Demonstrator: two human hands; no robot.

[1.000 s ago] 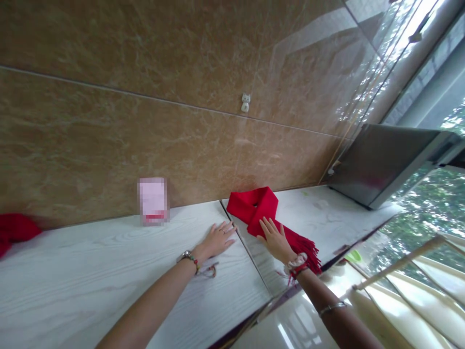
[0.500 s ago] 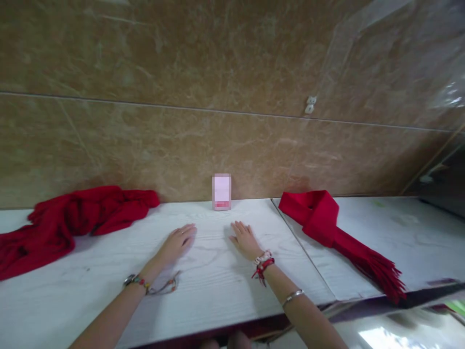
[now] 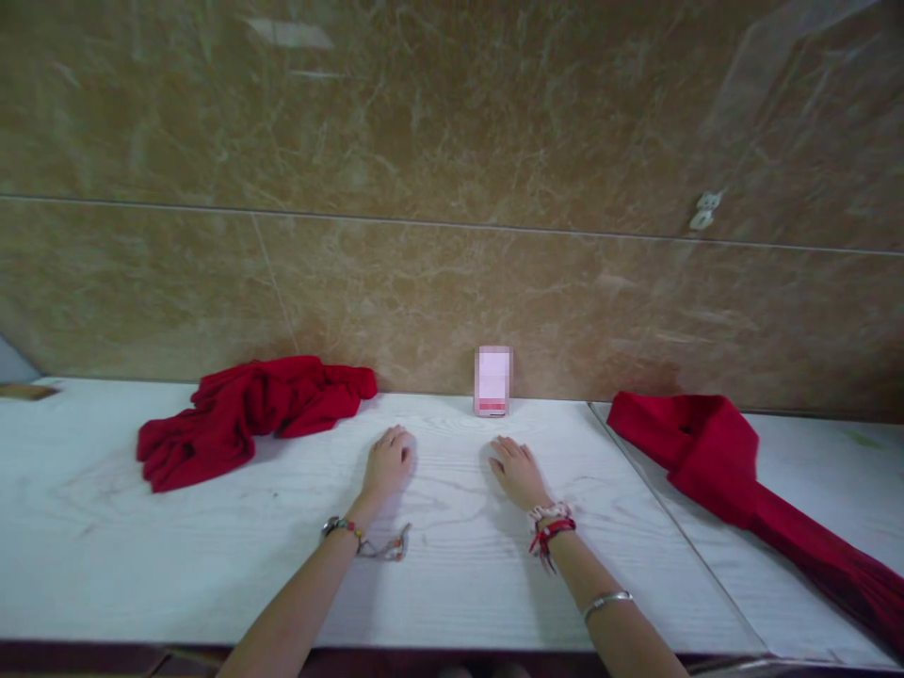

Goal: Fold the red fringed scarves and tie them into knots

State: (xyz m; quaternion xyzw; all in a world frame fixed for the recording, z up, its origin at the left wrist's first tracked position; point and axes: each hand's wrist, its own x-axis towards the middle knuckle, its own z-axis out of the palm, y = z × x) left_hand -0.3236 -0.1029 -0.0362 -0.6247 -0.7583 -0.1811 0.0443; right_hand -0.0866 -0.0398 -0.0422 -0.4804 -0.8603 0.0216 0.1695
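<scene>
My left hand [image 3: 388,463] rests on the white wood-grain table [image 3: 452,584], its fingers slightly bent and nothing in it. Palm down to the right of it, my right hand [image 3: 521,473] lies flat with the fingers stretched out, also holding nothing. Beyond the two hands a pink phone [image 3: 493,380], its screen blurred, leans upright against the wall. A crumpled red cloth [image 3: 247,414] lies to the left of my left hand, apart from it. On the right, a folded red scarf [image 3: 713,457] stretches toward the table's front right corner.
A brown marbled tile wall [image 3: 424,292] closes off the back of the table. On it sits a small white cat-shaped piece [image 3: 704,211]. A seam runs across the tabletop near the scarf. At the far left lies a flat brown piece [image 3: 26,391].
The view has swung left, so the things appear farther right. My left hand's fingers have drawn in a little, while my right hand stays flat on the table.
</scene>
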